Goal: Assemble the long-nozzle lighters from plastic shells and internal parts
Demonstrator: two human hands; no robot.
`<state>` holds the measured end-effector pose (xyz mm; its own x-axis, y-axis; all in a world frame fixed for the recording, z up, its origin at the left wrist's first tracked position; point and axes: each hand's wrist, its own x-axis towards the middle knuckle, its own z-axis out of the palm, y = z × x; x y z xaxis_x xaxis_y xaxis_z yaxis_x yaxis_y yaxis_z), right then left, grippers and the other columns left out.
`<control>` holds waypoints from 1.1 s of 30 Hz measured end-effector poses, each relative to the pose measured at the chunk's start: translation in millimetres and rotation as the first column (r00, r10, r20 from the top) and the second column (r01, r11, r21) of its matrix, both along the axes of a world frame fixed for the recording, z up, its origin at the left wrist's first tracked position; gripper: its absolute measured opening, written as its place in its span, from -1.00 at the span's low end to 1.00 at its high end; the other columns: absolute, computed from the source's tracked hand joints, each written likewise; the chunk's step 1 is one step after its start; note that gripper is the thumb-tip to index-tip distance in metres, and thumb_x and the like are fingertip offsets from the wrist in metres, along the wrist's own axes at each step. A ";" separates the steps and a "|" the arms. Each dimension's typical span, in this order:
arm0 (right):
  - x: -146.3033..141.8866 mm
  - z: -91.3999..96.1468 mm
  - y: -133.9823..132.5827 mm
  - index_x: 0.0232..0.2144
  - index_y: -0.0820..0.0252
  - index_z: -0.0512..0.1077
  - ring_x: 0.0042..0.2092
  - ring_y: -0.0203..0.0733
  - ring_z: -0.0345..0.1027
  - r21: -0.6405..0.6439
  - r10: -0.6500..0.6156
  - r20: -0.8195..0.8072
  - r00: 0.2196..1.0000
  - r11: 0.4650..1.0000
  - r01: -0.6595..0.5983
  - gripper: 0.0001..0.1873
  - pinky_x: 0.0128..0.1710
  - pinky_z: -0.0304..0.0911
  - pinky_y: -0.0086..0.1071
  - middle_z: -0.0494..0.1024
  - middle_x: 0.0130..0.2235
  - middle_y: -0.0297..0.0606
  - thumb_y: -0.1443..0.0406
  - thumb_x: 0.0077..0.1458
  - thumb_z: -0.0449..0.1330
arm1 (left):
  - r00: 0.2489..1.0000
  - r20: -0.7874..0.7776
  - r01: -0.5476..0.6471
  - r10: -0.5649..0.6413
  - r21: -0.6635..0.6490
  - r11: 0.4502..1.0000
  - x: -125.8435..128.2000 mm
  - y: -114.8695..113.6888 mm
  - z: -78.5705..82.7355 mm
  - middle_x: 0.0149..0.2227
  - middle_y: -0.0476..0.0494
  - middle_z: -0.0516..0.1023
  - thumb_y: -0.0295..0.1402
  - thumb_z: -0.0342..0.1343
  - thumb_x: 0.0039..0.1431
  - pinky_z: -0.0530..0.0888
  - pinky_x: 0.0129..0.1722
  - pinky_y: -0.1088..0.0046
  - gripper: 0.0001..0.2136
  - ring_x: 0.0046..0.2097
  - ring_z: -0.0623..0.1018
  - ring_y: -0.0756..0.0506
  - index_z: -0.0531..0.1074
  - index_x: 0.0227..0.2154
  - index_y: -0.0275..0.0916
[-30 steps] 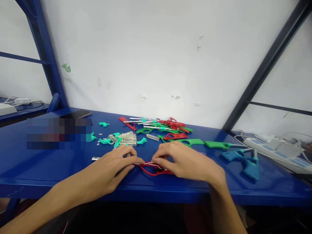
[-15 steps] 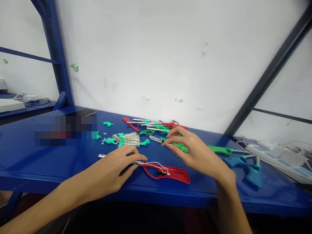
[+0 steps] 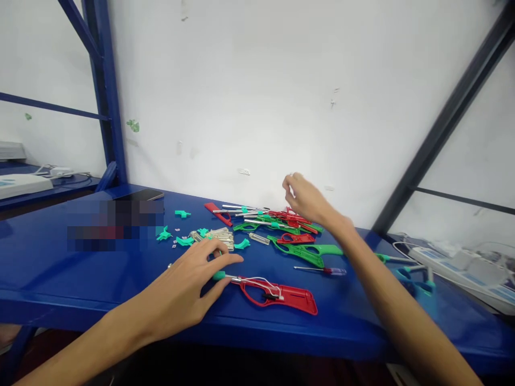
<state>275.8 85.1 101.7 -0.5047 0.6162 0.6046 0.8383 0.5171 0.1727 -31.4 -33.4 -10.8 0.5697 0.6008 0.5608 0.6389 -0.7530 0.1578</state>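
My left hand (image 3: 193, 287) is over the metal tube of an opened red long-nosed lighter (image 3: 298, 297), thumb and forefinger apart around a teal piece (image 3: 219, 275). White wires and a black part lie in the red half-shell. The other fingers are partly hidden. Raised above the far heap, my right hand (image 3: 301, 194) has its fingers curled together; whatever they pinch, if anything, is too small to name. Below it are red lighter shells (image 3: 295, 238), green shells (image 3: 298, 251) and metal tubes (image 3: 241, 208).
Clear fuel tanks (image 3: 221, 236) and teal triggers (image 3: 185, 241) lie in a pile behind my left hand. A screwdriver (image 3: 333, 271) is on the blue table (image 3: 257, 327). Blue lighters (image 3: 422, 292) lie at the right, a phone (image 3: 147, 194) back left. A white wall stands behind.
My right hand has moved up and away towards the wall, its fingers curling in, uncovering the screwdriver and a red shell. My left hand's thumb and forefinger have spread slightly beside the tube.
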 end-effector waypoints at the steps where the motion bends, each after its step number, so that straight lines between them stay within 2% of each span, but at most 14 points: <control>1: 3.8 -10.7 12.3 -0.20 0.22 0.38 -0.27 -0.14 0.31 -0.026 -0.019 0.015 1.000 0.999 0.020 -0.86 -0.25 0.28 -0.23 0.42 -0.23 -0.17 0.44 0.33 0.03 | 1.000 0.027 -0.003 0.001 0.048 0.999 -0.9 -0.2 0.5 0.10 -0.22 0.50 -0.39 -0.02 0.47 0.48 0.17 0.11 -0.69 0.13 0.52 -0.23 0.45 0.17 -0.07; 3: 10.0 -31.2 26.7 -0.13 0.25 0.46 -0.22 -0.14 0.42 -0.083 -0.036 0.053 0.998 0.996 0.040 -0.87 -0.20 0.39 -0.21 0.51 -0.16 -0.17 0.29 0.40 0.15 | 0.997 0.074 -0.015 0.006 0.120 0.993 -3.0 0.1 2.0 0.02 -0.20 0.52 -0.41 -0.03 0.46 0.44 0.19 0.04 -0.73 0.08 0.53 -0.22 0.49 0.09 -0.10; 4: 11.6 -39.3 29.1 -0.05 0.23 0.48 -0.16 -0.14 0.48 -0.114 -0.030 0.077 0.997 0.993 0.038 -0.78 -0.15 0.46 -0.19 0.55 -0.08 -0.19 0.20 0.40 0.22 | 0.996 0.084 -0.018 0.007 0.130 0.991 -4.3 0.7 3.0 -0.01 -0.19 0.53 -0.41 -0.03 0.46 0.44 0.18 0.03 -0.75 0.06 0.53 -0.22 0.50 0.04 -0.11; 6: 9.9 -49.2 26.8 0.01 0.21 0.50 -0.11 -0.13 0.53 -0.171 0.006 0.121 0.993 0.985 0.015 -0.70 -0.10 0.49 -0.15 0.59 -0.03 -0.20 0.13 0.38 0.25 | 0.998 0.061 0.000 -0.005 0.082 0.997 -7.6 3.3 4.7 -0.03 -0.18 0.54 -0.38 0.00 0.46 0.45 0.16 0.02 -0.79 0.05 0.53 -0.23 0.53 -0.03 -0.11; 10: -9.7 -52.1 11.1 -0.12 0.21 0.58 -0.28 -0.16 0.48 -0.252 0.112 0.169 0.979 0.965 -0.067 -0.69 -0.13 0.33 -0.20 0.65 -0.30 -0.22 0.16 0.46 0.09 | 0.997 -0.040 0.061 -0.065 -0.107 0.992 -17.3 10.6 5.1 0.03 -0.13 0.55 -0.25 0.09 0.45 0.44 0.21 0.01 -0.81 0.08 0.55 -0.24 0.57 -0.01 -0.02; 13: -24.3 -55.1 2.2 -0.21 0.16 0.61 -0.25 -0.10 0.48 -0.273 0.174 0.186 0.967 0.954 -0.120 -0.62 -0.08 0.22 -0.18 0.69 -0.29 -0.18 0.11 0.45 0.07 | 0.996 -0.042 0.064 -0.073 -0.199 0.978 -23.4 12.8 3.3 0.10 -0.09 0.54 -0.18 0.14 0.44 0.51 0.16 0.16 -0.79 0.10 0.56 -0.22 0.57 0.05 0.07; 17: -31.3 -65.6 -0.9 -0.22 0.13 0.61 -0.17 -0.06 0.50 -0.275 0.199 0.217 0.956 0.952 -0.136 -0.64 0.04 0.17 -0.15 0.70 -0.27 -0.20 0.07 0.43 0.13 | 0.996 -0.023 0.076 -0.085 -0.260 0.963 -23.8 12.5 1.8 0.08 -0.03 0.57 -0.22 0.12 0.47 0.51 0.17 0.31 -0.80 0.09 0.58 -0.15 0.59 0.03 0.10; 22: -34.5 -70.2 -0.7 -0.28 0.15 0.61 -0.17 0.00 0.48 -0.214 0.127 0.244 0.961 0.974 -0.075 -0.46 0.09 0.13 -0.08 0.68 -0.29 -0.14 -0.03 0.47 0.00 | 0.995 -0.020 0.086 -0.095 -0.270 0.959 -20.6 14.0 2.3 0.07 -0.02 0.59 -0.28 0.06 0.50 0.51 0.16 0.35 -0.76 0.08 0.59 -0.12 0.61 0.04 0.10; 24: -34.5 -69.4 0.9 -0.27 0.16 0.61 -0.15 0.03 0.46 -0.170 0.071 0.240 0.968 0.985 -0.031 -0.45 0.09 0.11 -0.05 0.68 -0.26 -0.10 0.02 0.50 -0.06 | 0.995 -0.021 0.092 -0.101 -0.265 0.960 -20.1 14.5 3.0 0.06 -0.03 0.60 -0.30 0.06 0.50 0.52 0.15 0.36 -0.75 0.07 0.60 -0.12 0.61 0.04 0.08; 26: -32.4 -69.9 4.6 -0.22 0.18 0.59 -0.11 0.05 0.46 -0.129 0.011 0.230 0.973 0.991 0.019 -0.51 0.09 0.12 -0.03 0.68 -0.23 -0.07 0.12 0.51 -0.07 | 0.994 -0.020 0.096 -0.105 -0.257 0.962 -19.8 14.2 4.1 0.05 -0.04 0.60 -0.31 0.05 0.50 0.54 0.13 0.36 -0.74 0.05 0.61 -0.12 0.61 0.05 0.06; 29: -26.9 -74.7 12.1 -0.14 0.21 0.57 -0.04 0.06 0.47 -0.087 -0.070 0.221 0.973 0.992 0.091 -0.63 0.10 0.21 0.01 0.66 -0.19 -0.08 0.14 0.49 0.02 | 0.995 -0.023 0.088 -0.097 -0.244 0.966 -19.6 12.5 5.4 0.05 -0.05 0.61 -0.29 0.05 0.50 0.56 0.10 0.37 -0.74 0.04 0.62 -0.12 0.62 0.05 0.06; 33: -21.6 -83.4 20.2 0.05 0.20 0.51 0.06 0.00 0.50 -0.057 -0.124 0.233 0.965 0.988 0.140 -0.66 0.10 0.41 0.02 0.58 0.07 -0.13 0.11 0.39 0.23 | 0.997 -0.052 0.041 -0.054 -0.223 0.974 -20.6 10.6 3.7 0.08 -0.06 0.60 -0.23 0.06 0.50 0.56 0.14 0.31 -0.74 0.07 0.62 -0.15 0.60 0.08 0.08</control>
<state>254.2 105.2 18.2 -0.5351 0.7243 0.4349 0.8428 0.4225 0.3334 -52.0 -22.8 -7.1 0.6279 0.6779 0.3824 0.6159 -0.7331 0.2885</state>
